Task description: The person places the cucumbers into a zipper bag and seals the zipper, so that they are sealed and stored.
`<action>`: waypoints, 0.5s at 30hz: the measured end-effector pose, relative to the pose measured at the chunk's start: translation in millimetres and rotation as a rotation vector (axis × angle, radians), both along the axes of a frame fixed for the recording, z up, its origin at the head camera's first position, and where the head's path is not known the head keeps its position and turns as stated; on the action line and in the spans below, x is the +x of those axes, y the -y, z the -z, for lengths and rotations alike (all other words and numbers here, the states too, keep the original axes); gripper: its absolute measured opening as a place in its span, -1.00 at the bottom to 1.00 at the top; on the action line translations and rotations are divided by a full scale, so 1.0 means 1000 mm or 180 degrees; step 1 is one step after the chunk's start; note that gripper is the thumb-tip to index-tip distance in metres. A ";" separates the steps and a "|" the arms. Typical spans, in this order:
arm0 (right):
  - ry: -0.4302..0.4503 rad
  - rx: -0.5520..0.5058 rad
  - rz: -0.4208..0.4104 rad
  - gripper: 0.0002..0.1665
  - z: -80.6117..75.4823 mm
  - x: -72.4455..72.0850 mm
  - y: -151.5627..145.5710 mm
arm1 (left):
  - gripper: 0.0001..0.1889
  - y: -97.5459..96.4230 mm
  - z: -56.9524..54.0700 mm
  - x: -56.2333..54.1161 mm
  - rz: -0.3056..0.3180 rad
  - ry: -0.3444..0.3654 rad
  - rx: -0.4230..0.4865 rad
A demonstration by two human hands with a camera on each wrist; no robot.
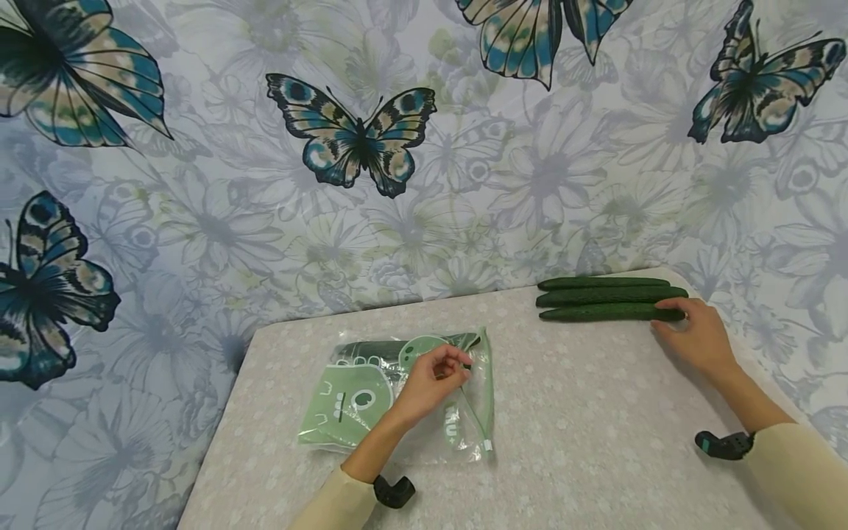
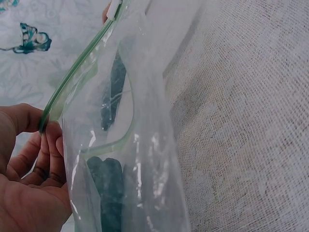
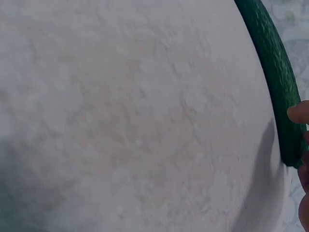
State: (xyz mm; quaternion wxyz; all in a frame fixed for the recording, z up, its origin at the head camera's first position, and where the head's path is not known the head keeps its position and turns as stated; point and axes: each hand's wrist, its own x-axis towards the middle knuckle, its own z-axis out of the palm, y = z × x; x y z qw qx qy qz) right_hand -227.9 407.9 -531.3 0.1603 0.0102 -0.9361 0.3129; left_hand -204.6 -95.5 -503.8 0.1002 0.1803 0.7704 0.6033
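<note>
My left hand (image 1: 426, 384) pinches the green zip edge of a clear zipper bag (image 1: 347, 408) with a green cartoon print. Inside the bag, dark green cucumbers (image 2: 111, 188) show through the plastic. A white slider (image 1: 488, 444) sits at the near end of the zip. At the back right, three cucumbers lie side by side on the table. The fingers and thumb of my right hand (image 1: 702, 340) grip the right end of the nearest cucumber (image 1: 603, 313). In the right wrist view that cucumber (image 3: 275, 63) runs along the right edge, and the hand is mostly cut off.
A pale patterned cloth covers the table (image 1: 563, 412). Directly behind the table stands a wall covering (image 1: 411, 243) with flowers and butterflies. Black straps with cameras (image 1: 394, 492) sit at both wrists.
</note>
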 end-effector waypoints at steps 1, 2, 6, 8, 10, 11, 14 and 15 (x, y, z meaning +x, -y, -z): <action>0.0058 0.0023 0.0035 -0.54 0.001 -0.001 -0.003 | -0.78 0.000 0.000 0.000 -0.0001 0.0007 -0.0005; 0.0114 0.0042 0.0052 -0.52 0.001 -0.001 -0.006 | -0.78 0.000 0.000 0.000 -0.0007 0.0005 -0.0018; 0.0165 0.0134 0.0048 -0.50 0.003 -0.007 -0.012 | -0.79 0.000 0.001 0.000 -0.0021 0.0005 -0.0047; 0.0190 0.0205 0.0046 -0.49 0.004 -0.010 -0.014 | -0.78 0.000 0.002 -0.001 -0.0019 -0.0001 -0.0044; 0.0223 0.0269 0.0048 -0.49 0.006 -0.013 -0.017 | -0.78 0.000 0.002 -0.001 -0.0011 -0.0001 -0.0024; 0.0271 0.0300 0.0063 -0.49 0.007 -0.014 -0.019 | -0.77 0.000 0.003 -0.001 -0.0002 -0.0009 -0.0021; 0.0376 0.0339 0.0082 -0.50 0.009 -0.014 -0.023 | -0.75 0.000 0.004 -0.002 0.0016 -0.0032 -0.0021; 0.0388 0.0339 0.0075 -0.50 0.009 -0.014 -0.024 | -0.75 0.000 0.004 -0.002 0.0013 -0.0034 -0.0023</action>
